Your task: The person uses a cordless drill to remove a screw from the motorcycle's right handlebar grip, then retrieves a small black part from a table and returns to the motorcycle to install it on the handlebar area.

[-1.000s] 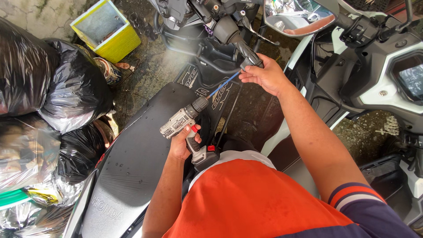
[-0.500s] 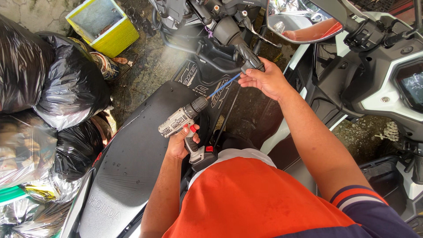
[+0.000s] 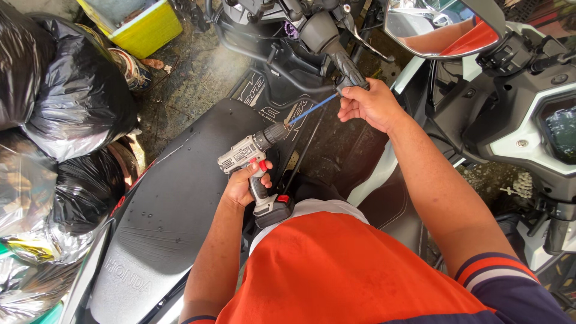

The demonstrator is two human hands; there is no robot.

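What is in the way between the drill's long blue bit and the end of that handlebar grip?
Nothing visible. The blue bit runs clear from the drill in the left hand to the grip by the right hand.

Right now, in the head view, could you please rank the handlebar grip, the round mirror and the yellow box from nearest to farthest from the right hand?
1. Handlebar grip: touching the right hand, just above its fingers.
2. Round mirror: up and to the right of the hand, clearly apart from it.
3. Yellow box: far off at the top left, on the wet ground beside the black bags.
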